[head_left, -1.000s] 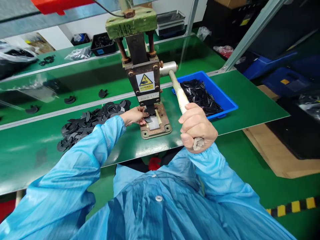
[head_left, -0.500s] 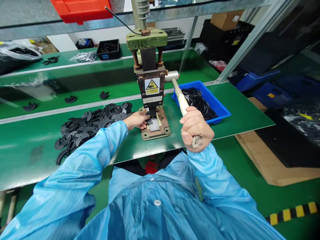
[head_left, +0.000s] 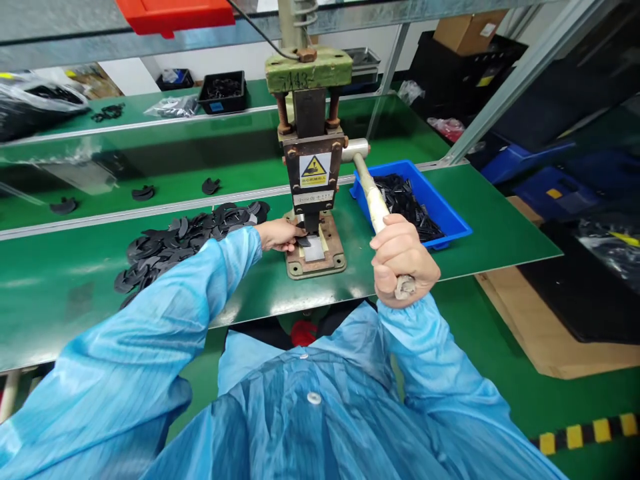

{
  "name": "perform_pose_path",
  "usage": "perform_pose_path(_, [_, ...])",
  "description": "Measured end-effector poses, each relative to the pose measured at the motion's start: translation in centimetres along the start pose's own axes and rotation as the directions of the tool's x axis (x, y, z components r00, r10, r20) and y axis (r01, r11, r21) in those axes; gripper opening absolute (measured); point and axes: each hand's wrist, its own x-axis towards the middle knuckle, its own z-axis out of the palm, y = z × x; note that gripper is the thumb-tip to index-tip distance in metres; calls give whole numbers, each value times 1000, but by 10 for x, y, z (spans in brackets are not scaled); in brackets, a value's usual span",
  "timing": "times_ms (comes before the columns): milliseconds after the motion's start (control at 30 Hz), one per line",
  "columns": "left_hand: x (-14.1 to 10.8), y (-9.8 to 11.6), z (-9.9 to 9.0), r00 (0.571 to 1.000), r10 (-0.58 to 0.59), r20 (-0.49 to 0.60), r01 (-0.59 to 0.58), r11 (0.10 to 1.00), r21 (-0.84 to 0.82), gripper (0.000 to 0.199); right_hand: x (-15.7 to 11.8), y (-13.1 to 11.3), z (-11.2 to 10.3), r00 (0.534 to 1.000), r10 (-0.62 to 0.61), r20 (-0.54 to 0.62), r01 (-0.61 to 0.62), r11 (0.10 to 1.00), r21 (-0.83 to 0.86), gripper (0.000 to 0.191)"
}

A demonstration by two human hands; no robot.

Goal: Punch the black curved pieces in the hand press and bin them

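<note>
A hand press [head_left: 313, 167] with a yellow warning label stands on the green table. My right hand [head_left: 404, 261] is wrapped round its wrapped lever [head_left: 374, 200], which slants down toward me. My left hand [head_left: 281, 236] pinches a small black part [head_left: 303, 241] at the press base [head_left: 316, 265], just under the ram. A bare metal plate [head_left: 315, 249] lies beside that part. Left of the press is a heap of curved black parts [head_left: 185, 237]. On the right, a blue tray [head_left: 453, 235] holds many thin black pieces [head_left: 407, 203].
Three curved black pieces [head_left: 143, 193] lie behind the table's metal strip. Farther back are a black bin [head_left: 223, 107] and plastic bags [head_left: 173, 107]. A red container [head_left: 175, 15] sits on the overhead shelf. A metal post [head_left: 520, 83] rises at the right.
The view has shifted slightly, so the press and table appear a little farther right. Both hands keep their holds, and the lever stays at about the same slant.
</note>
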Motion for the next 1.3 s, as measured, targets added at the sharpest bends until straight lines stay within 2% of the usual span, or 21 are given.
perform_pose_path(233, [-19, -13, 14, 998, 59, -37, -64, 988, -142, 31, 2, -1, -4, 999, 4, 52, -4, 1000, -3, 30])
perform_pose_path(433, [-25, -23, 8, 996, 57, -68, -73, 965, -253, 51, 2, -1, -6, 998, 15, 65, -14, 1000, -9, 28])
perform_pose_path(633, [-30, -20, 5, 992, 112, -57, -122, 969, -213, 46, 0, -1, -4, 999, 28, 34, -28, 1000, -3, 30])
perform_pose_path(733, [-29, -15, 8, 988, 141, -57, -147, 981, -130, 41, 0, -2, -4, 999, 35, 32, -35, 999, -10, 30])
perform_pose_path(867, [-23, -10, 13, 987, 108, -117, -110, 994, -11, 38, 0, -3, -4, 998, 45, 33, -45, 999, -23, 31])
perform_pose_path(1067, [-15, -8, 13, 986, 98, -133, -103, 994, -32, 39, -1, -2, -2, 999, 35, -1, -35, 999, -25, 32])
perform_pose_path(1200, [-16, -9, 17, 985, 143, -101, -151, 985, -85, 36, 0, -2, -3, 999, 42, 15, -41, 998, -39, 32])
perform_pose_path(1300, [-20, -15, 16, 978, 207, 8, -202, 963, -179, 35, 1, -3, -6, 998, 51, 43, -49, 998, -39, 30])
